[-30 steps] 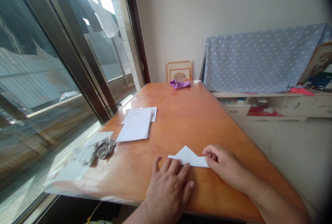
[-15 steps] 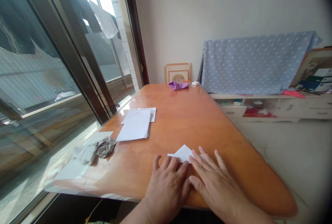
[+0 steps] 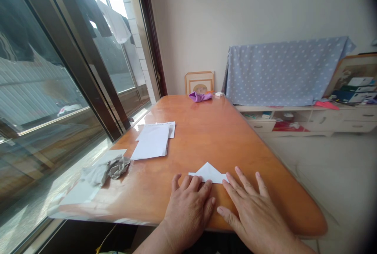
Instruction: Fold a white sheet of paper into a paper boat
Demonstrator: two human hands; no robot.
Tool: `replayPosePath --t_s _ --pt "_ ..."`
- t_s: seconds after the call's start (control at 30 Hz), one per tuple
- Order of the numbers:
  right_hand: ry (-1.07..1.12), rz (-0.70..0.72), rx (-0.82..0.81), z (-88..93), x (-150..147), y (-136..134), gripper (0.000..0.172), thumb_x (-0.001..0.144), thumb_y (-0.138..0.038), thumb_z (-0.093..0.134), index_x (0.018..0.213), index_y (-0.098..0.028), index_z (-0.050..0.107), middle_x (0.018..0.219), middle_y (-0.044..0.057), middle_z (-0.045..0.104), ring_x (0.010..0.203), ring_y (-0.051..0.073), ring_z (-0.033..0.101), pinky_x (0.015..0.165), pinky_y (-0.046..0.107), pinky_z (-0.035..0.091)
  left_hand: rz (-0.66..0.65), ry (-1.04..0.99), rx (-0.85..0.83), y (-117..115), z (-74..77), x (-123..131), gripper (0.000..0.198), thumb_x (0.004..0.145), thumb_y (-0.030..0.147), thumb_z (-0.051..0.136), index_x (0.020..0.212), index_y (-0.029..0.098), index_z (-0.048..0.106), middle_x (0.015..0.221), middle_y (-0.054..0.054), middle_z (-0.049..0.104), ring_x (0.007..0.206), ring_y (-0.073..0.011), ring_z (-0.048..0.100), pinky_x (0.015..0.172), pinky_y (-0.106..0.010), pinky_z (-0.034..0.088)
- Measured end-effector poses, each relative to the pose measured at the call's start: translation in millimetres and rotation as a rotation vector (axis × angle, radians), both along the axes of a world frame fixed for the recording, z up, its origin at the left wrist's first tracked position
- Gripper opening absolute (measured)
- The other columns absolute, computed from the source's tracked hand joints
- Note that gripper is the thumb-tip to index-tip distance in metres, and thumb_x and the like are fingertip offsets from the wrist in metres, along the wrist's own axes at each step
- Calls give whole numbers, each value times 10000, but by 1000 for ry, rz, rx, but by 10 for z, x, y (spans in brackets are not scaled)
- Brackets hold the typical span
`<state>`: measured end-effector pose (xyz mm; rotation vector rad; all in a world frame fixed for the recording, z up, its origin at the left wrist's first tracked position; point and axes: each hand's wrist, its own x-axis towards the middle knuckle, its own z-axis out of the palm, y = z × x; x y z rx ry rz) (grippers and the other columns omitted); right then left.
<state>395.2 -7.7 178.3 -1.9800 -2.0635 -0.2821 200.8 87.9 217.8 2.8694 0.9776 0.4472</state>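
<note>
folded paper (image 3: 209, 173) lying on worktop (image 3: 224, 136), left hand (image 3: 187, 214) and right hand (image 3: 253, 211) resting flat at its lower edge, grips apart, nothing clamped

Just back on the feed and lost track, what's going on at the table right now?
A person has both bare hands, the left hand and the right hand, spread flat on an orange wooden table, fingertips at the lower edge of a folded white paper shape with a pointed top. Farther along lie a stack of white paper sheets and some crumpled grey material, with a purple cloth at the far end.
</note>
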Motion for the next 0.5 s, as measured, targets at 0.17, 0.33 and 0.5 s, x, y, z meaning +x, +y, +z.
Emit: replayPosePath --t_s 0.17,0.33,0.5 --pt "-7 -16 64 -8 109 -76 653 941 -635 462 1452 -234 528 1516 103 488 1462 425 302 1134 781 104 -7 -5 19 -3 -2 -7 297 1010 434 448 1260 342 579 1134 -24 606 1122 -257 517 1100 -553 221" --pt "-16 -85 93 81 174 -98 616 950 -611 465 1381 -193 604 1447 160 559 1452 419 330 1139 771 106 -3 -1 26 -8 5 -13 308 1009 446 446 1259 331 584 1146 -35 601 1127 -259 512 1099 -547 228" --pt "8 30 30 157 102 -35 605 1000 -550 415 1478 -184 484 1538 134 449 1451 346 366 1176 690 183 -11 -1 22 -9 12 -8 310 1014 442 436 1260 327 585 1139 -39 606 1127 -263 508 1095 -544 226"
